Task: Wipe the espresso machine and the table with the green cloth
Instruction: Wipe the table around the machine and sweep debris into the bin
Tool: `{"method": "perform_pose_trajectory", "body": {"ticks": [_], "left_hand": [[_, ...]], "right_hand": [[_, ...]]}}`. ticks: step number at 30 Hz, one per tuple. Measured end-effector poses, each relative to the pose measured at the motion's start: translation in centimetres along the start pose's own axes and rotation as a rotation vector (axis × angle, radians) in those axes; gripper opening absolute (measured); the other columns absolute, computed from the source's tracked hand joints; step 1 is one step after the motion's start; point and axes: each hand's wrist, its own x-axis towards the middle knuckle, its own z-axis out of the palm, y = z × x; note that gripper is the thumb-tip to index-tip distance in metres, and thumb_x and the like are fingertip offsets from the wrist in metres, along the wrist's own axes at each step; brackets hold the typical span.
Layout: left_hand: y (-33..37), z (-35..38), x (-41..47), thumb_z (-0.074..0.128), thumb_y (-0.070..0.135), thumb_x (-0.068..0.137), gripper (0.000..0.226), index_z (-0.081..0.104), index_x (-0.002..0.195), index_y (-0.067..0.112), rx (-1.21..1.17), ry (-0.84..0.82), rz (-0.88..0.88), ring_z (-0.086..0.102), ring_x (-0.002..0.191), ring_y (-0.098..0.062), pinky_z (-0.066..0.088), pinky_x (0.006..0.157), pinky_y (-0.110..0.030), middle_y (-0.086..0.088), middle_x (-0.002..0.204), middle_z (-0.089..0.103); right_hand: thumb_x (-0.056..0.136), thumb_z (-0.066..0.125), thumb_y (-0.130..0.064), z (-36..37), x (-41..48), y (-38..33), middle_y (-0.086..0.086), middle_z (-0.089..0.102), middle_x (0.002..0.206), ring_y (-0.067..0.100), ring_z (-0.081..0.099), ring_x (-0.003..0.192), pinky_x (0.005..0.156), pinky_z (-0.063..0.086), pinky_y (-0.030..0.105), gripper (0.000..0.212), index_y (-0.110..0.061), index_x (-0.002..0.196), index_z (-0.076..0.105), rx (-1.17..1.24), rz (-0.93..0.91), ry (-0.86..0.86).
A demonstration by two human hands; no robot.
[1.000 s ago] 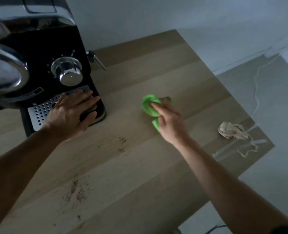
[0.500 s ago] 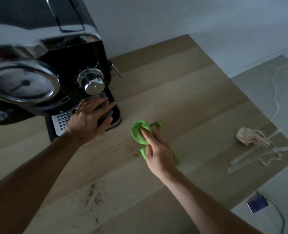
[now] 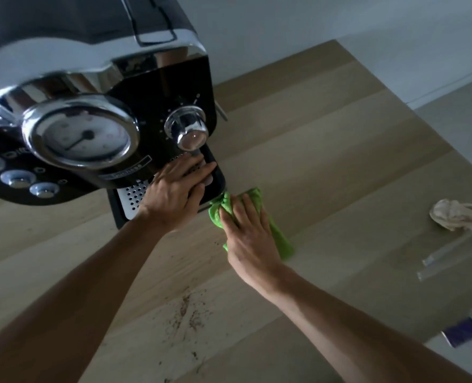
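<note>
Brown specks (image 3: 187, 313) dot the table (image 3: 339, 167) between the forearms. Beyond them the right hand (image 3: 245, 230) lies on the green cloth (image 3: 280, 240), with its fingers curled into the bunched front end. That end touches the base corner of the espresso machine (image 3: 105, 78). Just left, the left hand (image 3: 174, 194) rests flat with straight fingers on the drip tray (image 3: 132, 197). Half a second ago the cloth lay apart from the machine; the left hand has not shifted. The right thumb is hidden, and the machine's left side is cut off.
</note>
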Motion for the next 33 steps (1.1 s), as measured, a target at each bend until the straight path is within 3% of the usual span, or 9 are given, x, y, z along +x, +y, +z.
{"method": "perform_pose_trajectory", "body": {"ticks": [5,8,11,14,17,20,24,27,33], "left_hand": [[0.3,-0.2,0.0,0.04,0.025,0.092,0.044,0.059,0.13,0.014,0.01,-0.007,0.006,0.05,0.124,-0.032,0.038,0.1,-0.058,-0.013,0.133,0.055],[0.0,-0.1,0.0,0.039,0.029,0.092,0.045,0.056,0.132,0.016,0.007,-0.025,0.002,0.048,0.126,-0.034,0.036,0.099,-0.062,-0.013,0.136,0.053],[-0.1,0.1,-0.1,0.038,0.034,0.094,0.046,0.055,0.133,0.017,0.002,-0.035,-0.001,0.045,0.129,-0.034,0.034,0.101,-0.063,-0.012,0.138,0.052],[0.1,0.1,-0.1,0.036,0.042,0.092,0.051,0.054,0.134,0.019,-0.017,-0.048,-0.039,0.042,0.132,-0.031,0.032,0.104,-0.062,-0.008,0.139,0.051],[0.1,0.0,-0.1,0.038,0.042,0.091,0.051,0.056,0.133,0.019,-0.017,-0.046,-0.031,0.044,0.13,-0.032,0.033,0.103,-0.061,-0.009,0.138,0.052],[-0.1,-0.1,-0.1,0.039,0.042,0.091,0.05,0.058,0.131,0.018,-0.02,-0.035,-0.029,0.046,0.128,-0.033,0.034,0.103,-0.059,-0.01,0.136,0.054],[-0.3,0.1,-0.2,0.042,0.038,0.092,0.048,0.058,0.13,0.016,0.004,0.004,0.01,0.049,0.124,-0.035,0.037,0.101,-0.057,-0.013,0.134,0.055],[-0.2,0.3,-0.1,0.041,0.038,0.092,0.048,0.059,0.13,0.014,0.014,0.028,0.011,0.048,0.125,-0.034,0.035,0.105,-0.051,-0.014,0.134,0.055],[-0.1,0.4,-0.1,0.04,0.038,0.092,0.049,0.06,0.128,0.011,0.015,0.049,0.036,0.048,0.126,-0.033,0.035,0.104,-0.049,-0.015,0.134,0.055]], "right_hand": [[0.074,0.067,-0.004,0.1,-0.7,-3.2,0.021,0.045,0.138,0.04,0.034,0.133,0.107,0.028,0.058,0.059,-0.007,0.131,0.049,0.151,-0.055,-0.018],[0.083,0.06,0.003,-2.5,-0.7,-1.1,0.018,0.04,0.144,0.034,0.036,0.134,0.112,0.027,0.045,0.052,-0.008,0.133,0.05,0.423,0.02,0.006],[0.084,0.05,0.0,-4.5,-1.8,4.8,0.02,0.051,0.134,0.034,0.052,0.121,0.108,0.032,0.032,0.043,-0.006,0.126,0.057,0.335,0.144,0.14],[0.077,0.038,-0.014,-3.7,-4.2,7.7,0.023,0.058,0.124,0.039,0.054,0.117,0.097,0.045,0.045,0.049,-0.005,0.12,0.061,0.101,0.141,0.148],[0.075,0.054,-0.009,-1.5,-5.5,4.0,0.02,0.055,0.128,0.038,0.048,0.123,0.098,0.041,0.058,0.05,-0.008,0.124,0.055,0.069,0.094,0.106],[0.07,0.071,-0.004,-0.5,-5.0,-1.0,0.015,0.054,0.131,0.034,0.046,0.126,0.103,0.038,0.055,0.059,-0.011,0.125,0.053,0.201,-0.028,0.051],[0.079,0.043,-0.009,-2.3,-4.5,1.3,0.017,0.057,0.129,0.028,0.049,0.122,0.104,0.041,0.037,0.045,-0.008,0.121,0.06,0.407,-0.032,0.126],[0.077,0.037,-0.009,-5.0,-5.3,9.2,0.019,0.056,0.128,0.026,0.046,0.121,0.102,0.038,0.037,0.05,-0.009,0.12,0.062,0.223,0.037,0.223],[0.076,0.038,-0.016,-6.2,-8.9,15.9,0.013,0.053,0.134,0.03,0.044,0.128,0.095,0.04,0.056,0.056,-0.018,0.13,0.054,-0.079,0.067,0.035]]}}
